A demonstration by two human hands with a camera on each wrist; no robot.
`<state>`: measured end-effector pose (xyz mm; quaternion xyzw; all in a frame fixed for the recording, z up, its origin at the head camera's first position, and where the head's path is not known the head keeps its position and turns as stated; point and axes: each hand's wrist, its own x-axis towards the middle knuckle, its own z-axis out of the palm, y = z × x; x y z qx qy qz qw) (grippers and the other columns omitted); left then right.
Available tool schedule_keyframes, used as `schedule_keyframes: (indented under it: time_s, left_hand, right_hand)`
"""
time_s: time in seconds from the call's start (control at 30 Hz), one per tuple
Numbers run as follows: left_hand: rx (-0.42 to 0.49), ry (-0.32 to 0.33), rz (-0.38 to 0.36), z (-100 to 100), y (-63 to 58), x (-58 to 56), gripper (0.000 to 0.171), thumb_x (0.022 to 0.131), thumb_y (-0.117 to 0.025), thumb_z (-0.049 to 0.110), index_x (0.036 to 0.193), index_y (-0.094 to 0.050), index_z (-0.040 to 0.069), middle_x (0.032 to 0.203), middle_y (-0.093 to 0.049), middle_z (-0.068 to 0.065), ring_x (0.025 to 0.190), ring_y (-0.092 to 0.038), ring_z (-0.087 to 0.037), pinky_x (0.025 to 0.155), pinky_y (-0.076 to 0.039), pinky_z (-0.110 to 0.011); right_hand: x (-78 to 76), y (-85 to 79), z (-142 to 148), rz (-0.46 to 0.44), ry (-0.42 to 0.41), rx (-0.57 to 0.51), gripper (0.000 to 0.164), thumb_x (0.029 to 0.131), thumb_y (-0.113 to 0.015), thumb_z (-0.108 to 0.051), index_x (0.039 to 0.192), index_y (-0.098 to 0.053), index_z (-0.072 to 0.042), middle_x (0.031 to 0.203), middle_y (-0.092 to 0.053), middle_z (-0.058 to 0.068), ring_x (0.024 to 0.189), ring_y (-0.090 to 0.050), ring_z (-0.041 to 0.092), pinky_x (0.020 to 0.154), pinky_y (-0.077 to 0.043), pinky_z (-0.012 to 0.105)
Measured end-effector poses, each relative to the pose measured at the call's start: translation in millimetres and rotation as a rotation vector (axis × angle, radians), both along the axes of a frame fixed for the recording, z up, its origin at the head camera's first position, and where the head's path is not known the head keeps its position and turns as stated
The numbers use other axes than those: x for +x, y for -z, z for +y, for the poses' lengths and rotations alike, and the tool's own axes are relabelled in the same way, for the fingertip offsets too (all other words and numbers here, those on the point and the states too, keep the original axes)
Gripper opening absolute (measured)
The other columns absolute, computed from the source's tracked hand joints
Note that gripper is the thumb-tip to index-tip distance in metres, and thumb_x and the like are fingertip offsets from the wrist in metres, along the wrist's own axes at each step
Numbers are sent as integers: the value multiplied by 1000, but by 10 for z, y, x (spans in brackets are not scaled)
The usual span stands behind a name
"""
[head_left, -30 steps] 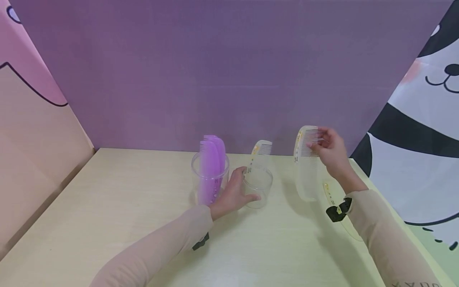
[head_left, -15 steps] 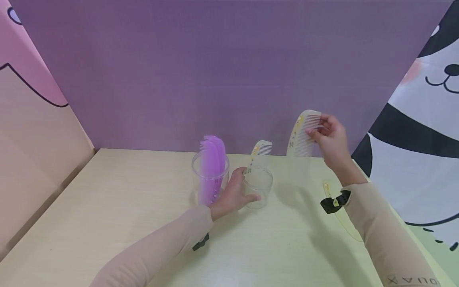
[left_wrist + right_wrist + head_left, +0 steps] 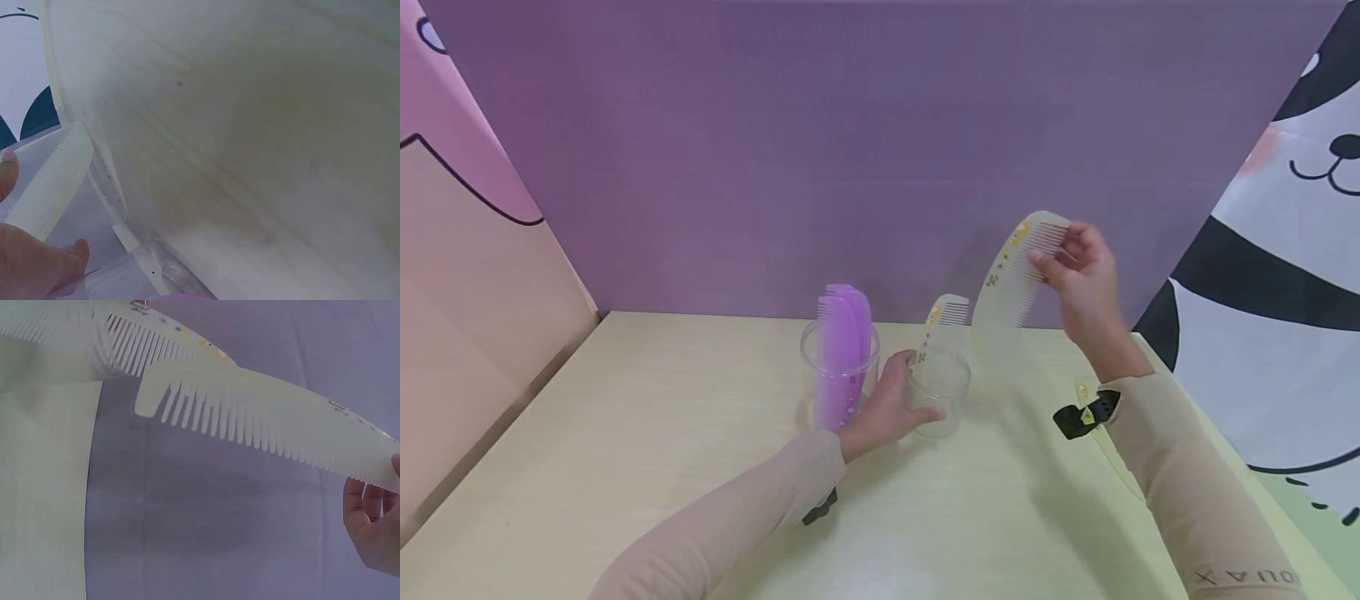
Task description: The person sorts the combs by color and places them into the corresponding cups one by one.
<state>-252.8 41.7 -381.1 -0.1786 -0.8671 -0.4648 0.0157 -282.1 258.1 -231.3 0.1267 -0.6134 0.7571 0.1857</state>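
Observation:
In the head view my left hand (image 3: 887, 410) grips a clear plastic cup (image 3: 942, 385) standing on the table, thumb on the near side. A pale comb (image 3: 952, 310) with yellow decorations leans upright in that cup. My right hand (image 3: 1084, 279) pinches another pale comb (image 3: 1017, 265) by the toothed edge near its upper end, raised above the table to the cup's right. Its lower end slants down toward the cup. In the right wrist view the held comb (image 3: 269, 415) overlaps the comb in the cup (image 3: 165, 340). From the left wrist, the cup's comb (image 3: 59, 178) appears behind my fingers.
A second clear cup (image 3: 809, 357) with several purple combs (image 3: 847, 329) stands left of my left hand. Partly hidden by my right wrist, a clear yellowish comb (image 3: 1120, 467) lies on the table (image 3: 625, 433). A purple backdrop (image 3: 775, 150) rises behind the table.
My right hand has lifted the pale comb and carried it slightly left, and the comb has tilted so its lower end swings toward the cup. My left hand stays on the cup.

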Motion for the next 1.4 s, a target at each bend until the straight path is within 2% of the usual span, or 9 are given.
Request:
schedule_keyframes:
  time_s: [0.17,0.5,0.97,1.4]
  left_hand:
    - [-2,1,13,-1,5,-2,92,71,-78,24,140,-20,5,138,-36,-11,129,-38,-23,109,-32,-36]
    - [16,1,0,-7,-13,3,91,70,-79,21,139,-22,6,137,-38,-10,127,-39,-22,109,-32,-36]
    - [28,23,23,-10,-16,3,90,70,-79,20,138,-22,4,137,-37,-12,126,-39,-23,108,-33,-37]
    - [24,21,20,-13,-14,4,90,70,-79,22,138,-22,4,137,-37,-12,127,-39,-23,108,-33,-38]
  right_hand:
    - [-23,2,-94,19,-54,-74,33,77,-64,8,102,-53,-10,102,-62,1,93,-58,15,69,-53,23]
    - [-55,117,-281,46,-127,-39,28,80,-61,8,99,-52,-10,99,-62,0,87,-57,14,66,-51,21]
    - [-64,380,-435,-22,-71,73,30,81,-60,9,95,-52,-16,95,-60,-5,83,-57,9,64,-51,17]
    - [-38,632,-475,-85,-74,169,31,83,-58,7,98,-49,-19,97,-58,-8,87,-56,6,67,-52,17]
